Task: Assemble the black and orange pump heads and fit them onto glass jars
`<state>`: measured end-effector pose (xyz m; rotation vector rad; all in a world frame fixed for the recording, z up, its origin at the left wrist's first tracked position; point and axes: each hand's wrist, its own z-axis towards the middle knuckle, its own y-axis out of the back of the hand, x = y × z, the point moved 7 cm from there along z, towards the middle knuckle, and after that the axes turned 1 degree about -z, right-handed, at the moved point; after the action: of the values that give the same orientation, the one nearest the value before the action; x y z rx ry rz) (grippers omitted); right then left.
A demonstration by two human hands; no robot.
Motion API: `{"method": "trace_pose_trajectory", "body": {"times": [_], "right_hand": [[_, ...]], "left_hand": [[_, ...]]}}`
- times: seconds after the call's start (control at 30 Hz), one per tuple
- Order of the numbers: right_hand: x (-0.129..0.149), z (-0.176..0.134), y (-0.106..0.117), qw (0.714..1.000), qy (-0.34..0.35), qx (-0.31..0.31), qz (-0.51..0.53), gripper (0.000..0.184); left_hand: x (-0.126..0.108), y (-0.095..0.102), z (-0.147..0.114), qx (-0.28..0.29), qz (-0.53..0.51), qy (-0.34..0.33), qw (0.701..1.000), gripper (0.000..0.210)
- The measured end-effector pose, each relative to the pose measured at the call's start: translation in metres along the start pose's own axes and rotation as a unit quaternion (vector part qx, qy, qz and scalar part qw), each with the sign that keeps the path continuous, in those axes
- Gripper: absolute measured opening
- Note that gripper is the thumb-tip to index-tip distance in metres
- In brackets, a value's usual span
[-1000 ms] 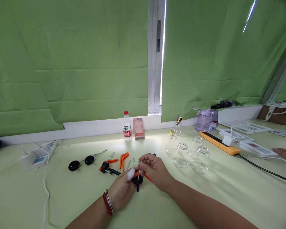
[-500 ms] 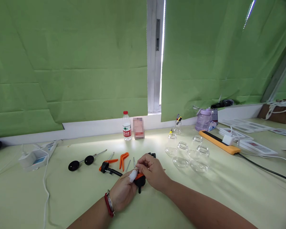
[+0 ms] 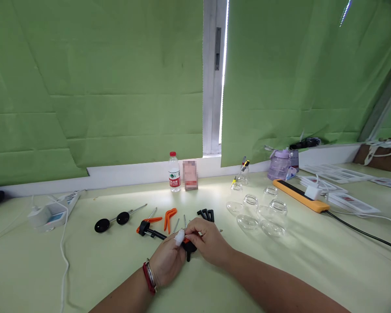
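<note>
The left hand (image 3: pixel 167 261), its thumb wrapped in white, is closed around a black-and-orange assembly (image 3: pixel 190 248), which is just above the pale green table (image 3: pixel 124 274). The right hand (image 3: pixel 211 243) pinches at the orange part of it; anything between its fingertips is hidden. Behind, a red-capped water bottle (image 3: pixel 174 171) carries a red label with mountain picture and characters too small for sure reading. The print on the pink box (image 3: pixel 190 174) beside it is pixelated.

head-worn view, forward, downward — over both hands (image 3: pixel 211 243)
</note>
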<state>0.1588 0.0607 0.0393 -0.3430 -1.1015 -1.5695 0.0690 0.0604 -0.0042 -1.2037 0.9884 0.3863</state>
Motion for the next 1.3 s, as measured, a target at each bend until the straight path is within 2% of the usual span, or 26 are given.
{"method": "trace_pose_trajectory", "body": {"times": [0.23, 0.4, 0.5, 0.67, 0.87, 1.03, 1.13, 1.2, 1.3], "right_hand": [[0.008, -0.003, -0.005, 0.996, 0.041, 0.056, -0.063, 0.012], [0.013, -0.007, -0.013, 0.976, 0.070, 0.109, -0.175, 0.034], [0.016, -0.009, -0.014, 0.971, 0.070, 0.116, -0.198, 0.037], [0.017, -0.012, -0.016, 0.962, 0.072, 0.156, -0.214, 0.028], [0.010, -0.014, -0.022, 0.940, 0.107, 0.190, -0.260, 0.032], [0.012, -0.013, -0.021, 0.944, 0.124, 0.179, -0.248, 0.017], [0.017, -0.011, -0.011, 0.951, 0.150, 0.160, -0.217, 0.027], [0.014, -0.007, 0.005, 0.963, 0.163, 0.108, -0.187, 0.038], [-0.016, 0.004, 0.041, 0.979, 0.115, -0.024, -0.165, 0.034]], "left_hand": [[0.001, 0.005, 0.001, -0.025, -0.015, 0.013, 0.999, 0.020], [0.003, 0.002, -0.001, 0.014, -0.006, 0.031, 0.999, 0.022], [0.000, -0.003, -0.003, 0.051, 0.046, 0.028, 0.997, 0.022], [-0.004, -0.010, -0.006, 0.105, 0.164, 0.033, 0.980, 0.030], [-0.002, -0.008, -0.002, 0.091, 0.276, 0.052, 0.955, 0.012], [0.002, 0.002, -0.002, 0.049, 0.296, 0.093, 0.949, 0.019], [0.003, 0.010, -0.002, 0.026, 0.280, 0.103, 0.954, 0.024], [0.002, 0.017, -0.002, 0.006, 0.273, 0.108, 0.956, 0.024], [0.000, 0.024, 0.000, -0.019, 0.269, 0.111, 0.956, 0.022]]}}
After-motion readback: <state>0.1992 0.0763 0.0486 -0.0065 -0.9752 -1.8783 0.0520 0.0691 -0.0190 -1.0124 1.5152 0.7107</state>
